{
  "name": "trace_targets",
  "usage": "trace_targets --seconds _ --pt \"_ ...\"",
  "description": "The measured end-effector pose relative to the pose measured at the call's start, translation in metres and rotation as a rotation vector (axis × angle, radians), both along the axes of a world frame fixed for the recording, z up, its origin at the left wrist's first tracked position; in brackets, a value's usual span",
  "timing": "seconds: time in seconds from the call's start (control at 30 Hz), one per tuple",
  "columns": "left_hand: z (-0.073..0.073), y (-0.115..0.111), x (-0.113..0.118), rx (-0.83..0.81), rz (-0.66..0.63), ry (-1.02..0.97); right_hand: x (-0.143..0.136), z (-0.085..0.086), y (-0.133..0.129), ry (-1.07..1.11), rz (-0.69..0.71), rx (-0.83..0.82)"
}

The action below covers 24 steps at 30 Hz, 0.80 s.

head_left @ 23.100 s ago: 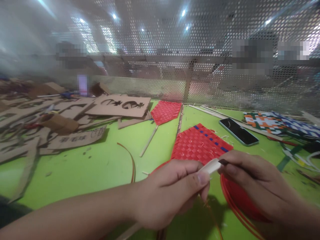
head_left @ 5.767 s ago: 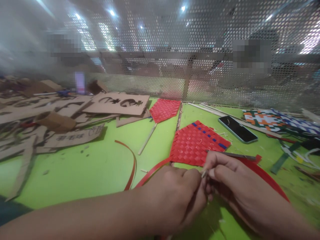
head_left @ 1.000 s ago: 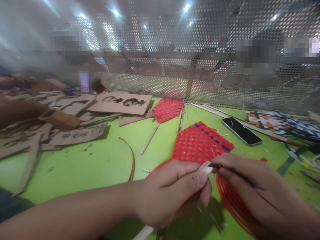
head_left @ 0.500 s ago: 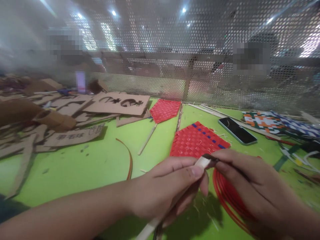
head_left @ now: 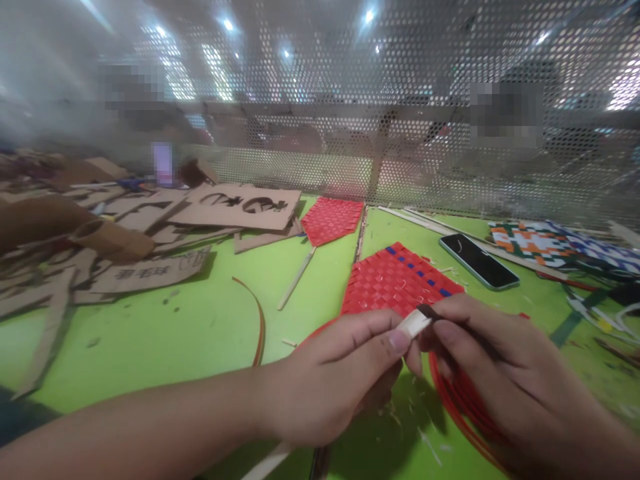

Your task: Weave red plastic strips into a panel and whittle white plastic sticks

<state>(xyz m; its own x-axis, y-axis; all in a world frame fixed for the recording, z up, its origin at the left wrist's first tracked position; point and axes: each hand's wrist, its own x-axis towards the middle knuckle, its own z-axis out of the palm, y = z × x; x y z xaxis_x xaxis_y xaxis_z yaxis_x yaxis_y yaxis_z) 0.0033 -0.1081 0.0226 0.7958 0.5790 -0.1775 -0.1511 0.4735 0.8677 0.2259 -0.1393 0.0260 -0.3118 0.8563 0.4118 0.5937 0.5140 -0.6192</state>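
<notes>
My left hand (head_left: 335,373) is closed round a pale wooden strip (head_left: 416,323), whose other end comes out below the palm. At the strip's upper tip, my right hand (head_left: 500,360) pinches a small dark brown piece (head_left: 428,311). The fingertips of both hands nearly meet. Behind them lies a red woven panel (head_left: 390,283) with a row of blue squares. Partly under my right hand is a coil of red strip (head_left: 457,400).
A smaller red woven fan (head_left: 333,220) with a stick lies farther back. Cardboard pieces (head_left: 235,210) and a cardboard tube (head_left: 113,241) fill the left. A phone (head_left: 479,261) and a multicoloured woven piece (head_left: 530,241) lie right, before a perforated screen (head_left: 300,133).
Both hands have shifted slightly, the left one to the right. The wooden strip's lower end now points farther left.
</notes>
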Motion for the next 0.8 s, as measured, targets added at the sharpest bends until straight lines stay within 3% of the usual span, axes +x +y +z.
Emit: trace_targets --seconds 0.2,0.43,0.53,0.67,0.8 --pt "0.008 0.002 -0.004 -0.004 -0.12 0.0 -0.001 0.011 -0.005 -0.013 -0.045 0.052" --pt "0.012 0.0 -0.006 -0.066 -0.125 0.025 0.012 0.021 0.0 -0.104 0.084 0.118" --pt "0.011 -0.001 -0.006 -0.094 -0.105 -0.029 0.007 0.013 0.001 -0.028 0.05 0.108" --pt "0.007 -0.002 -0.003 -0.105 -0.051 -0.115 -0.011 -0.009 -0.002 0.253 -0.045 0.017" --pt "0.007 -0.002 -0.001 -0.103 -0.036 -0.128 -0.022 -0.021 -0.005 0.425 -0.045 -0.057"
